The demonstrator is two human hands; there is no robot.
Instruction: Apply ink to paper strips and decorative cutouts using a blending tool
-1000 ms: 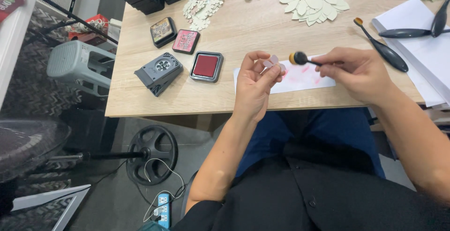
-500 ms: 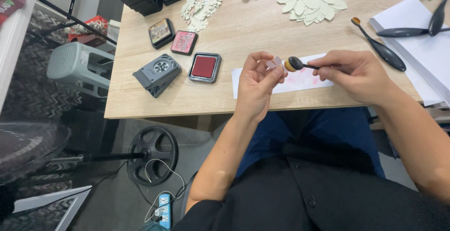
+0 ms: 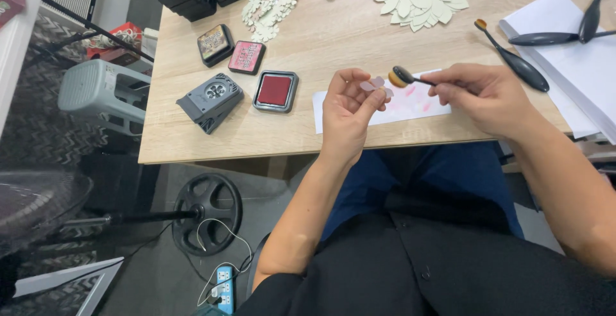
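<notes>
Red ink pad [image 3: 274, 90] open in its case; hands clamped on paper flower [image 3: 374, 84] and blending brush [image 3: 410, 77].

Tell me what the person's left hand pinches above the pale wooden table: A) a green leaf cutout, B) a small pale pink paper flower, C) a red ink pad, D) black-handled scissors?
B: the left hand pinches a small pale pink paper flower, touched by the round-headed black blending brush in the right hand.

We see even, soft daylight on the bench [image 3: 308, 130], bright at twelve o'clock, with only faint shadows. We find no strong glare. The floor [image 3: 147, 277] at seven o'clock is dimmer. The picture is sharp in the centre; at nine o'clock the edges bend and blur slightly.
</notes>
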